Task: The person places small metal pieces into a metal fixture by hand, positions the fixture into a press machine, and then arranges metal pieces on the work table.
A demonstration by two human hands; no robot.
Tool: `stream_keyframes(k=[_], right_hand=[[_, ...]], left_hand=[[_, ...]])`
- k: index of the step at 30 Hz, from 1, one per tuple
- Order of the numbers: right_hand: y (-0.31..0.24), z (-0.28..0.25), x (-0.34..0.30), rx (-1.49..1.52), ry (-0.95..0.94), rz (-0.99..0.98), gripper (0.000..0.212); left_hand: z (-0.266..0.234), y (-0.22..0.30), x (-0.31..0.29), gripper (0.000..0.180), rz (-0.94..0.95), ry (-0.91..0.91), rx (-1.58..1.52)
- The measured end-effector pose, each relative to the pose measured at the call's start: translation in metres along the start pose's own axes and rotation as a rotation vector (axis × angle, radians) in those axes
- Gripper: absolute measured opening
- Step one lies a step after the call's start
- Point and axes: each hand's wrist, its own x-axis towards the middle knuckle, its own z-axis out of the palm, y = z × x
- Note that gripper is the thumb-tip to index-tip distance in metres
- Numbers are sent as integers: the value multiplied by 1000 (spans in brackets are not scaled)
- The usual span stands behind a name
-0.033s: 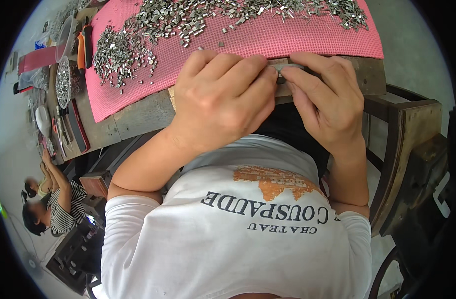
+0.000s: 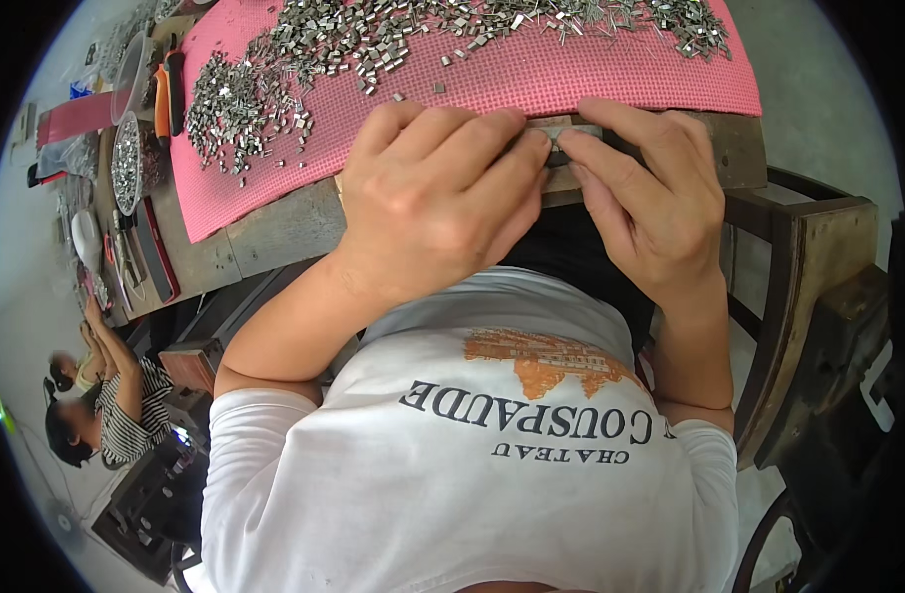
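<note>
At the near edge of the wooden table, my left hand (image 2: 437, 203) and my right hand (image 2: 658, 193) meet at the fingertips, both closed in a pinch. A small grey metal piece (image 2: 556, 145) shows between the two thumbs and fingertips; its exact kind is too small and too covered to make out. Just behind it, a flat greyish strip (image 2: 575, 129) lies at the table edge, partly hidden by my right fingers. Beyond my hands, heaps of small shiny metal pieces (image 2: 363, 44) cover much of a pink textured mat (image 2: 403, 89).
Left of the mat are orange-handled pliers (image 2: 161, 104), a clear tub of metal bits (image 2: 126, 163) and several slim tools (image 2: 124, 252) on the wooden table (image 2: 274, 237). A wooden stool frame (image 2: 818, 227) stands at right. Another person in a striped shirt (image 2: 131, 425) sits at far left.
My fingertips have shifted very slightly, and a little more of the grey strip behind them shows. Everything else looks the same.
</note>
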Motion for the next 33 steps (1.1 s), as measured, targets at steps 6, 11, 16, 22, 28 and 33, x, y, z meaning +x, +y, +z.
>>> stream_keyframes(k=[6, 11, 16, 22, 28, 33], right_hand=[[-50, -42, 13, 238, -144, 44, 18], [-107, -60, 20, 511, -66, -37, 12], [-110, -41, 29, 514, -59, -134, 11], [-120, -24, 32, 492, -36, -243, 10], [-185, -25, 49, 327, -50, -294, 10], [-150, -33, 42, 156, 196, -172, 13]], left_hand=[[0, -6, -17, 42, -139, -11, -65], [13, -10, -24, 41, -90, 74, -74], [16, -10, -31, 39, -81, 115, -62], [18, -18, -31, 37, -102, 108, -84], [13, -24, -24, 49, -164, 28, -132], [14, -36, -38, 68, -398, 60, -349]])
